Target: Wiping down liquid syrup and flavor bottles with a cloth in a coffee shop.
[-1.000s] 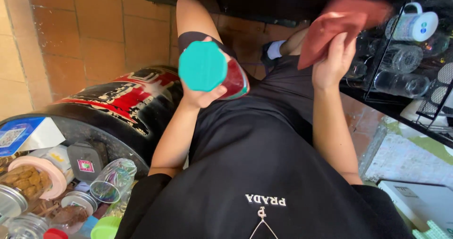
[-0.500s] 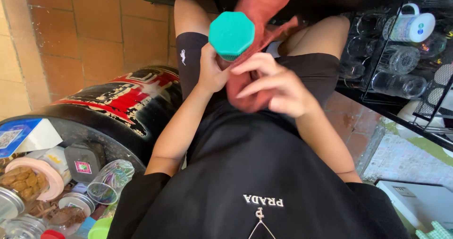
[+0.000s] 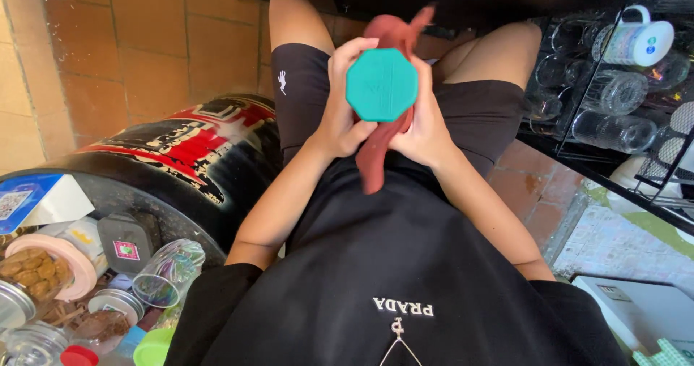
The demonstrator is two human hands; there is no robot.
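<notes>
I sit in black shorts and a black shirt, looking down at my lap. My left hand (image 3: 340, 113) grips a jar with a teal octagonal lid (image 3: 381, 84), the lid facing the camera. My right hand (image 3: 426, 127) presses a dark red cloth (image 3: 383, 149) against the jar's side and underside. The cloth wraps around the jar, one end poking up above the lid and the other hanging down between my hands. The jar's body is hidden by the lid, the cloth and my fingers.
A black drum with a red and white pattern (image 3: 181, 149) lies at my left. Several jars and lids (image 3: 87, 279) crowd the lower left. A black wire rack with glasses and a white mug (image 3: 636, 44) stands at the right. Terracotta tiles (image 3: 144, 40) cover the floor.
My right hand brought the red cloth down from the upper right onto the jar. The jar moved from the left toward the middle of my lap, and both hands now close around it.
</notes>
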